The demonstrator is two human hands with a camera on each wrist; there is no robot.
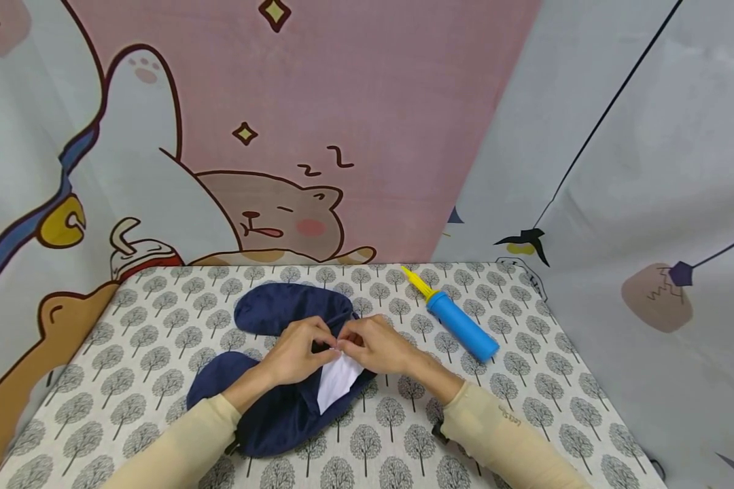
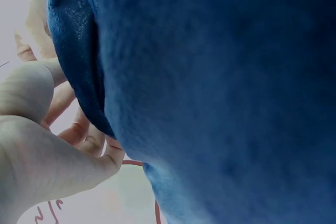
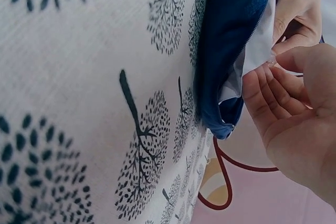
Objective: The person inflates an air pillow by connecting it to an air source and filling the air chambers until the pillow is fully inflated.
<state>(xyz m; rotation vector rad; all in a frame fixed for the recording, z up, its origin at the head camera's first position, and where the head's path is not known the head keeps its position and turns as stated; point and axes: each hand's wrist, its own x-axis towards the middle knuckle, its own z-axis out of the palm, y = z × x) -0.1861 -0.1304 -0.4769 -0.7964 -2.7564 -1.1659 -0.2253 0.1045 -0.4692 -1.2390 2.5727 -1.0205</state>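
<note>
A navy plush U-shaped neck pillow [image 1: 269, 424] lies on the table with its zipped cover parted. White inner lining [image 1: 338, 384] shows through that opening, edged by a zip [image 3: 253, 34] in the right wrist view. My left hand [image 1: 300, 350] and right hand [image 1: 376, 343] meet at the lining's upper end, thumbs and fingertips pinching it close together. A small clear piece [image 3: 271, 61], possibly a valve, shows between the fingertips in the right wrist view. Blue plush fills most of the left wrist view, beside my left hand [image 2: 47, 150], and hides its fingertips.
Right of the pillow lies a blue hand pump [image 1: 463, 326] with a yellow nozzle [image 1: 417, 282] pointing to the back. A tree-print cloth [image 1: 128, 387] covers the table. Cartoon-printed curtains [image 1: 367, 88] hang behind it and along both sides.
</note>
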